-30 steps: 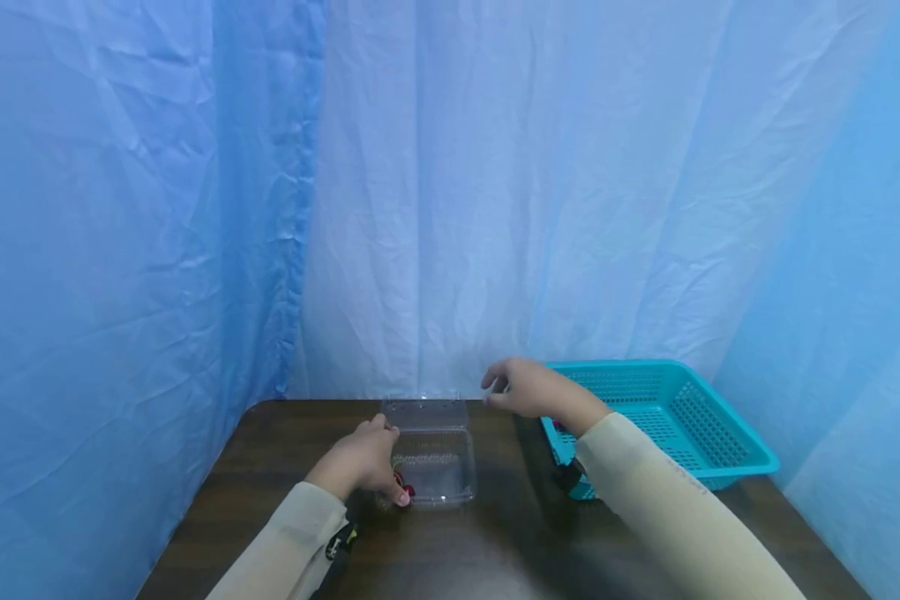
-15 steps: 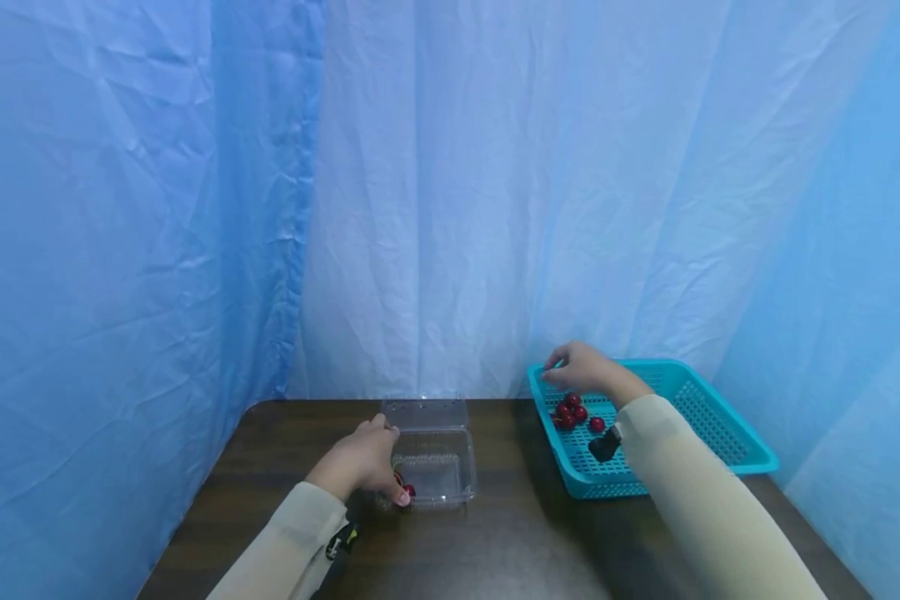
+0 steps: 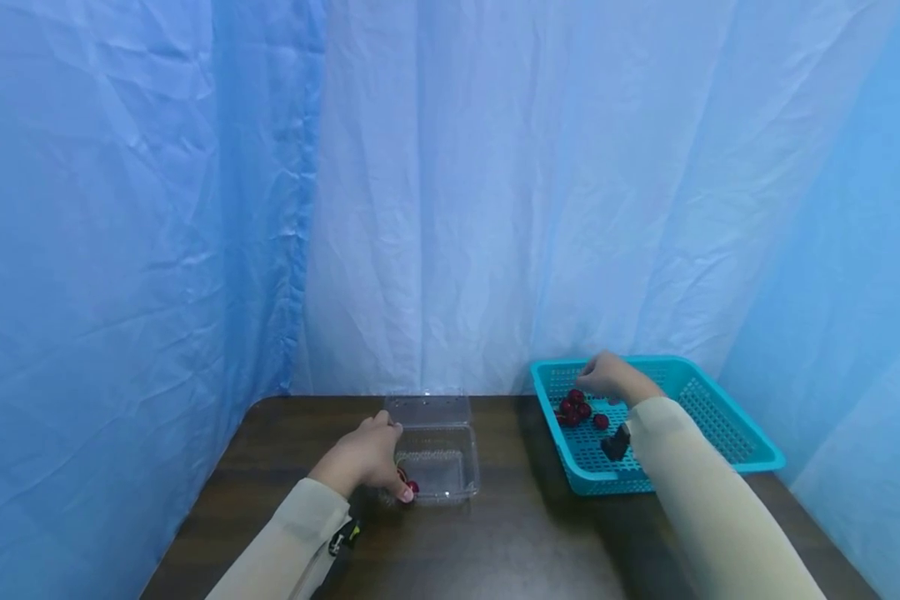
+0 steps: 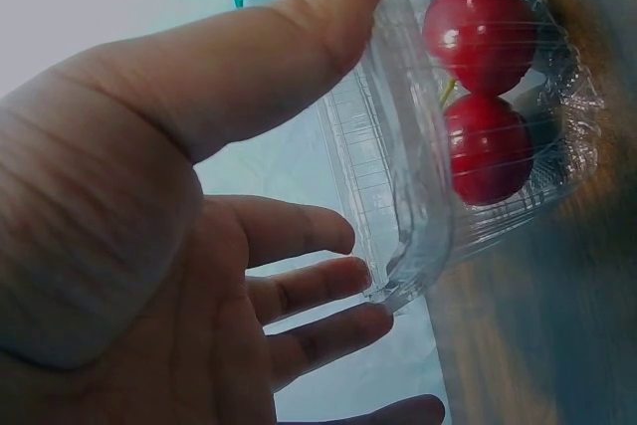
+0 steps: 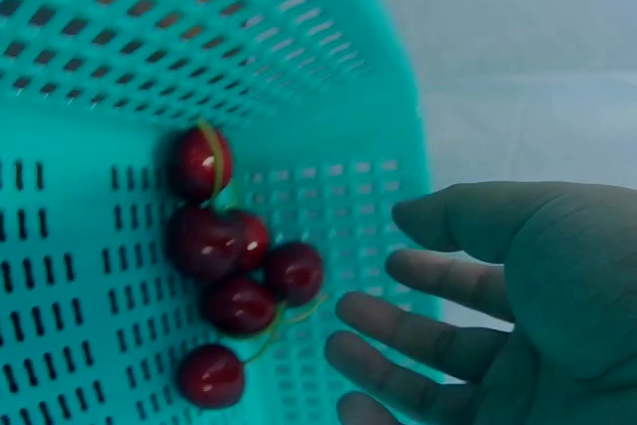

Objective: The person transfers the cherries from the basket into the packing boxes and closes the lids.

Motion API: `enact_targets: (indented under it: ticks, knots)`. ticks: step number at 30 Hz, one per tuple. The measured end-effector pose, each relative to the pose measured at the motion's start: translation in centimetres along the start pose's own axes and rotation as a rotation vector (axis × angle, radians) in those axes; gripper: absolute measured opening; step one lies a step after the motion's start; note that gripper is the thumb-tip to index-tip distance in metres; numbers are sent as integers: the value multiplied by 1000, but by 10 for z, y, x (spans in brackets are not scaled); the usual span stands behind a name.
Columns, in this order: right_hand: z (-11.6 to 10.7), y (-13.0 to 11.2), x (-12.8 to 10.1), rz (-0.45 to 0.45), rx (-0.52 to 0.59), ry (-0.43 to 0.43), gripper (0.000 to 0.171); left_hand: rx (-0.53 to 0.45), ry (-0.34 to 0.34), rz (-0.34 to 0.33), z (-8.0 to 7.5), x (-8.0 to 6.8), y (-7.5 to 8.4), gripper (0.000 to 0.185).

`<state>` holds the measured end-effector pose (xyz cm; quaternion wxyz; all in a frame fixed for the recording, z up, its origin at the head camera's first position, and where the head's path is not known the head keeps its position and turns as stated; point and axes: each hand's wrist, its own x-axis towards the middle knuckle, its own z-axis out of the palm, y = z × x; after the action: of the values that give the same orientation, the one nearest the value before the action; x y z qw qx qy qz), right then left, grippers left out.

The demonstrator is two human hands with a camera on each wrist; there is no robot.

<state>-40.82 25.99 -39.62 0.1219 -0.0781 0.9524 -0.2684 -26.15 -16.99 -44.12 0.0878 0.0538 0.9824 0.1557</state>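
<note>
My left hand (image 3: 366,456) rests at the left side of a clear plastic clamshell box (image 3: 461,467) on the table, its lid folded back. In the left wrist view its thumb (image 4: 343,7) and extended fingers (image 4: 328,281) touch the box's rim. Two red cherries (image 4: 486,149) lie inside the box, one with a green stem showing. My right hand (image 3: 613,377) hangs over the teal plastic basket (image 3: 750,450). In the right wrist view its fingers (image 5: 418,330) are spread and hold nothing, beside several dark red cherries (image 5: 237,306) with stems on the basket floor.
The dark wooden table (image 3: 510,542) bears both containers, the basket at the right and the box left of it. A pale blue curtain (image 3: 457,208) hangs behind the table and along both sides.
My right hand has moved rightward from between the box and basket to over the basket, uncovering the cherries there. The left hand stays at the box.
</note>
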Motion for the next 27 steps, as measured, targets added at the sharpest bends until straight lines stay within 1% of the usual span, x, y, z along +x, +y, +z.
enact_targets:
  ticks: [2,7,9,14,16,18,20,23,27]
  knots:
    - [1,7,3,29,-5,-16,32,0,1,0,-1,-1,1,117]
    - [6,21,10,72,-34,-27,27,-14,3,1,-2,-3,0,115]
    - [8,25,11,81,-42,-23,24,-22,3,3,-3,-4,0,115]
    - [12,31,14,151,-32,-34,20,-33,0,5,-2,-4,-1,115]
    - [14,34,16,170,-34,-36,22,-31,1,7,-2,-3,-1,115]
    - [15,37,18,178,-41,-40,29,-30,3,9,-1,-3,-1,116]
    - [16,40,18,170,-59,-47,29,-29,3,10,0,-2,-2,116]
    - [19,41,16,151,-81,-67,12,-32,2,8,0,-1,-2,117]
    - [22,36,4,157,-80,-66,23,-35,2,3,1,0,-3,116]
